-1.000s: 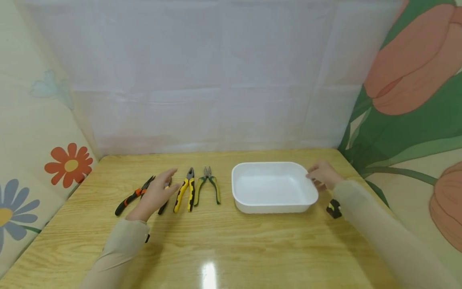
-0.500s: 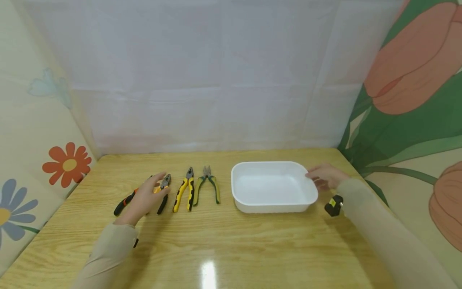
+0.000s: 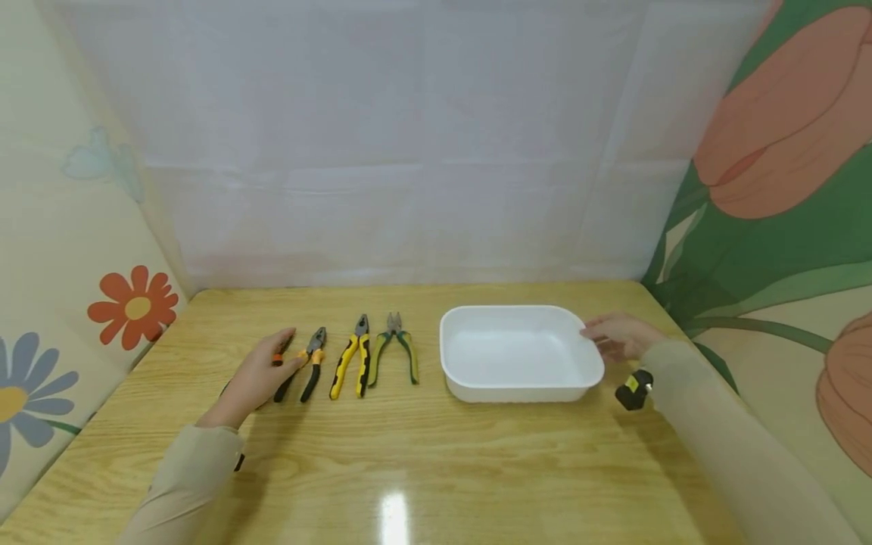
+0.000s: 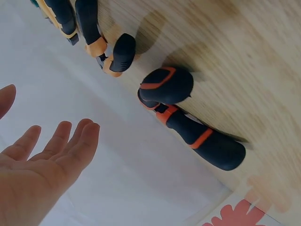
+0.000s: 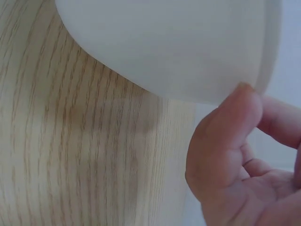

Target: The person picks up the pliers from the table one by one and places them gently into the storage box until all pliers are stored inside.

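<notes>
My left hand [image 3: 248, 378] is over the leftmost pliers, fingers extended and nothing in its grasp. In the left wrist view these black-and-orange pliers [image 4: 207, 141] lie apart from the fingers, while the head view has the hand covering most of them. Just right of that hand lie pliers with black-and-orange-yellow handles [image 3: 313, 356]. My right hand [image 3: 623, 337] pinches the right rim of a white plastic tray [image 3: 521, 394]. In the right wrist view the thumb [image 5: 230, 127] presses outside the tray wall near the rim, and the other fingertips are hidden.
Yellow-and-black pliers [image 3: 350, 359] and green-handled pliers [image 3: 393, 341] lie left of the tray on the wooden table [image 3: 477, 462]. A white cloth [image 3: 409, 189] hangs behind the table, with flower-printed sheets on both sides.
My left hand has moved left and toward me, uncovering the black-and-orange-yellow pliers and covering the leftmost pair. The right hand stays at the tray rim, its wrist slightly turned.
</notes>
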Available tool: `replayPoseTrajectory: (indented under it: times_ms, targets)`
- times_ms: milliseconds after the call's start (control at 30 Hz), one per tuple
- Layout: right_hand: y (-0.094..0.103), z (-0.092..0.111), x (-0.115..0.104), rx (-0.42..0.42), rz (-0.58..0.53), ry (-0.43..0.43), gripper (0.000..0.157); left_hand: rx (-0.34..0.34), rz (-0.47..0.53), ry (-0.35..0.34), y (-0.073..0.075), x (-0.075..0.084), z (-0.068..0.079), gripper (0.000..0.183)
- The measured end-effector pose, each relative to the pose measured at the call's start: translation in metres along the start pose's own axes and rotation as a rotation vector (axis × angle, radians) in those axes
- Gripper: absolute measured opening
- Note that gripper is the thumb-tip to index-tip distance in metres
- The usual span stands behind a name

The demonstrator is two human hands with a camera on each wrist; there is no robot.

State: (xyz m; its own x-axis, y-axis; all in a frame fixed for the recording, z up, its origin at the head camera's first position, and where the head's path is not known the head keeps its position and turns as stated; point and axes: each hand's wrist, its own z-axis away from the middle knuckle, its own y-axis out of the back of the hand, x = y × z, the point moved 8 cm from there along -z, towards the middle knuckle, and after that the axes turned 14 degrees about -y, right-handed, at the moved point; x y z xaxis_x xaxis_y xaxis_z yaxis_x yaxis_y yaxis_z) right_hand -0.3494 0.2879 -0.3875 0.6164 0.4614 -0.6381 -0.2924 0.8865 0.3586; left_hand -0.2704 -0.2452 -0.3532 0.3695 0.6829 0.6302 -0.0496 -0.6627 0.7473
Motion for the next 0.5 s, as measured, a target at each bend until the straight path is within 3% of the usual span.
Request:
replayPoseTrajectory:
  times_ms: [500]
  targets:
    - [0.001,-0.001,0.001,0.021,0.018,-0.020,0.058,-0.026,-0.093,0.045,0.010,-0.018,0.012,0.063]
